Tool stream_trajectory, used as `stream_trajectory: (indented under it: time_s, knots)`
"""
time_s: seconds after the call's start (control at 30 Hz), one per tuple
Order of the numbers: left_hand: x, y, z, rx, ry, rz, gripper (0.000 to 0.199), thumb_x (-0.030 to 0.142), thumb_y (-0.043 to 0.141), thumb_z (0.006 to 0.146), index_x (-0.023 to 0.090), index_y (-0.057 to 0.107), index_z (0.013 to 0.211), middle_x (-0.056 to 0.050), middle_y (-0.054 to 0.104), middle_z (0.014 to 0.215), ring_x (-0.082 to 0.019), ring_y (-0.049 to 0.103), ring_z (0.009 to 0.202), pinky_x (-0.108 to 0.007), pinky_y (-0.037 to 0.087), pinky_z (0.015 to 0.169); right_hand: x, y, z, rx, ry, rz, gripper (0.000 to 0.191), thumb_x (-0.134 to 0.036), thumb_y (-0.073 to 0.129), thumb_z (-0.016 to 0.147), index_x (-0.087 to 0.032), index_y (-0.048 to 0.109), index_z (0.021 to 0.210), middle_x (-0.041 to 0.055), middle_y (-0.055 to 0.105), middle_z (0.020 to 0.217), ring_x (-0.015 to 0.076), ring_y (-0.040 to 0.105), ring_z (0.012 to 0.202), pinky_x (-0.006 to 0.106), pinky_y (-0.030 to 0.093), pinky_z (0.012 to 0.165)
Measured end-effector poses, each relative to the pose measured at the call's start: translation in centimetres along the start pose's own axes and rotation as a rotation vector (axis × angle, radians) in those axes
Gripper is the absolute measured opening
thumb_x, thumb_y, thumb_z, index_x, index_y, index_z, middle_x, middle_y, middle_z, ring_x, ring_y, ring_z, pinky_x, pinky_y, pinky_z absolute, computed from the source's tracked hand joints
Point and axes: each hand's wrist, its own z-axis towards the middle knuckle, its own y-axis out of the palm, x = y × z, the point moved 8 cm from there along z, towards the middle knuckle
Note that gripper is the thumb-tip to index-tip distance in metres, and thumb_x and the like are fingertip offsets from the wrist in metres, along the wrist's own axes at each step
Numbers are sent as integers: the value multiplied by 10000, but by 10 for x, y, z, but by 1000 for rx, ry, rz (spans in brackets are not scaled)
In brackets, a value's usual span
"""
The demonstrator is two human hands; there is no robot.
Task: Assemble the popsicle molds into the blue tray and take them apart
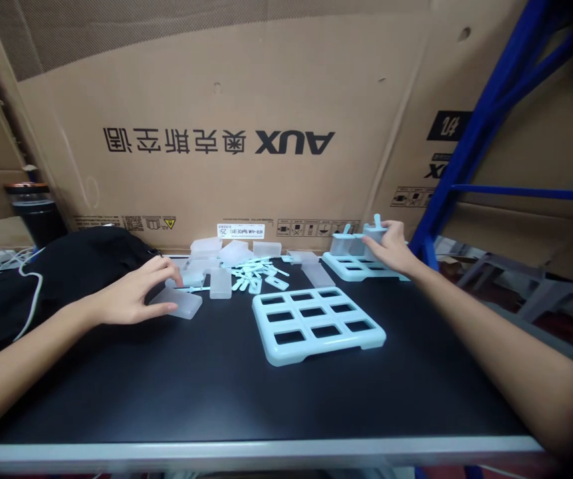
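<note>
At the back right, my right hand (393, 249) has its fingers closed around a popsicle mold (375, 234) with a light blue stick lid, at the far light blue rack (349, 267). Another filled-in place of that rack holds a popsicle mold (341, 244) with its lid on. My left hand (137, 293) hovers at the left with thumb and fingers apart, beside a translucent mold cup (187, 305) lying on the table. Whether its fingertips touch the cup I cannot tell. A second light blue rack (300, 340), with rectangular openings, lies in the middle.
Several translucent cups (221, 283) surround a pile of blue stick lids (252, 269) at the back. Behind stands a large cardboard box (266, 80). Black cloth (87, 259) and a dark tumbler (37, 213) are left; a blue metal frame (480, 126) rises right.
</note>
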Motion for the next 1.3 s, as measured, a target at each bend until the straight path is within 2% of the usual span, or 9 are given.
stream_trajectory:
  time_s: [0.1, 0.23, 0.43, 0.6, 0.7, 0.93, 1.07, 1.2, 1.3]
  knots:
    - [-4, 12, 1, -94, -5, -12, 335, 497, 602, 841, 230, 594, 1044, -69, 547, 1105, -263, 485, 1040, -382, 431, 919, 2, 10, 1, -38, -87, -49, 563, -329, 473, 888, 17, 313, 1303, 323, 358, 1329, 321, 305, 1353, 334, 248, 1102]
    - [-3, 24, 4, -147, -3, -8, 344, 480, 595, 856, 231, 563, 1091, -69, 521, 1153, -268, 460, 1088, -404, 393, 973, 10, 15, 1, -22, -97, -115, 598, -332, 434, 859, 64, 317, 1292, 341, 374, 1315, 384, 286, 1341, 433, 235, 1115]
    - [-5, 24, 6, -75, -11, 42, 337, 490, 656, 811, 277, 610, 1068, -65, 432, 1314, -325, 338, 1250, -512, 306, 1062, 7, 8, -4, -2, -87, -190, 595, -433, 386, 890, 35, 418, 1256, 311, 480, 1247, 377, 414, 1202, 421, 311, 1033]
    - [-9, 27, 8, -69, -31, 36, 361, 500, 660, 810, 282, 605, 1093, -66, 355, 1417, -351, 257, 1336, -570, 255, 1093, 4, -1, -19, 24, 25, -331, 575, -492, 336, 921, -23, 494, 1213, 277, 520, 1249, 402, 388, 1152, 462, 346, 899]
    - [-12, 31, 9, -65, -27, 18, 388, 513, 651, 817, 286, 587, 1125, -65, 304, 1478, -358, 214, 1381, -587, 234, 1109, -3, 1, -27, 34, -11, -356, 545, -456, 313, 939, -36, 484, 1241, 260, 508, 1292, 385, 374, 1163, 465, 324, 894]
    - [-22, 43, 11, -88, -60, -13, 478, 588, 615, 831, 293, 552, 1202, -50, 233, 1568, -370, 73, 1462, -614, 156, 1146, -7, 2, -34, 68, -100, -432, 498, -430, 325, 935, -46, 537, 1171, 255, 592, 1079, 380, 408, 1133, 452, 349, 840]
    - [-25, 48, 11, -135, -121, -69, 534, 629, 592, 829, 301, 534, 1247, -41, 255, 1574, -369, 82, 1469, -603, 175, 1151, -7, 3, -37, 81, -139, -466, 489, -429, 322, 930, -46, 553, 1128, 255, 594, 1040, 375, 427, 1107, 446, 367, 816]
    - [-24, 50, 11, -142, -140, -66, 532, 645, 564, 839, 296, 545, 1239, -33, 251, 1579, -350, 112, 1470, -570, 188, 1162, -7, 4, -38, 78, -116, -444, 523, -446, 376, 904, -41, 511, 1206, 249, 569, 1146, 375, 429, 1127, 453, 374, 839]
    - [-22, 51, 12, -112, -141, -41, 515, 648, 552, 844, 272, 572, 1195, -46, 279, 1565, -336, 153, 1460, -543, 209, 1164, -18, -13, -36, 201, -88, -407, 614, -482, 448, 859, -20, 467, 1263, 272, 475, 1299, 405, 400, 1174, 471, 373, 872]
